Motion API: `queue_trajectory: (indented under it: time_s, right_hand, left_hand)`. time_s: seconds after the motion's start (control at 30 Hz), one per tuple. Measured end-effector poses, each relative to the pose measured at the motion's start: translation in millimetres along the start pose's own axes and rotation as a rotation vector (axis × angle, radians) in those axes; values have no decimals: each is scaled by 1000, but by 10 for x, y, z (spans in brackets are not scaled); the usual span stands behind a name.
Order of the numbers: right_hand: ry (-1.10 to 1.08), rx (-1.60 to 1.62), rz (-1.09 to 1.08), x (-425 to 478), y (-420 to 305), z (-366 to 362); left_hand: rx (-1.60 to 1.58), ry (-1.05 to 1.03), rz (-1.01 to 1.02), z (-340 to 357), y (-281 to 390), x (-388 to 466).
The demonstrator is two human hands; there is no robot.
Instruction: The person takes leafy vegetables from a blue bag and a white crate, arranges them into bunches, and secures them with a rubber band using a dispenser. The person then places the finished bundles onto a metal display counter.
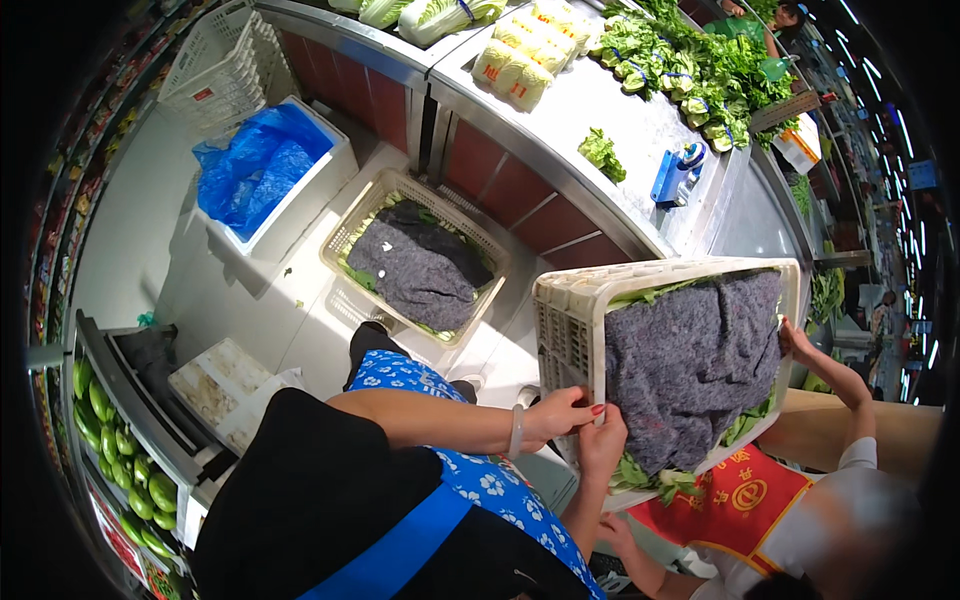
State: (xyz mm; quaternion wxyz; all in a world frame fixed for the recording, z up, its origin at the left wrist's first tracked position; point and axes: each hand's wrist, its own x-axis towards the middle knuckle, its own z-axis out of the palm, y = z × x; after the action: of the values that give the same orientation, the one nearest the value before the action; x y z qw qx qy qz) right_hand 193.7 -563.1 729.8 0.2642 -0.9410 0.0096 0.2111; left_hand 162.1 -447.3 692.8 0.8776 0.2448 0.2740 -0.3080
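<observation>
A cream plastic crate (570,330) of leafy vegetables (656,484), tilted and covered by a damp-looking grey cloth (690,367), is held up at the right. My left hand (553,421), with a pale bangle at the wrist, grips its near side rim. Right beside it, my right hand (606,442) is closed on the same rim; the fingertips are partly hidden. A co-worker in a red apron (739,502) has one hand (796,343) at the crate's far side and another hand (619,534) by its lower edge.
Another cloth-covered crate (416,176) stands on the floor ahead, near a white foam box (300,206) with blue plastic film (262,169). Stacked crates (217,75) are behind it. A metal-edged counter (525,150) holds greens and a blue tape dispenser (667,180). Green vegetables (120,450) fill a left shelf.
</observation>
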Motion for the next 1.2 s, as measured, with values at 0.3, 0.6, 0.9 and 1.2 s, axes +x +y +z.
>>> queue_trajectory:
  time_s: [0.3,0.6,0.9,1.2]
  right_hand:
    - [-48,119,163,13,-1666,762]
    - [-180,30,219,-704,-1810,2002]
    - [-227,29,391,-941,-1914,2880]
    - [-200,45,514,-479,-2407,3989]
  left_hand:
    - [35,60,-164,-904,1312,-795]
    - [12,166,-374,-2021,1063,-1497]
    - [-16,193,-503,-2906,794,-1607]
    - [150,103,-401,-5297,1857,-1974]
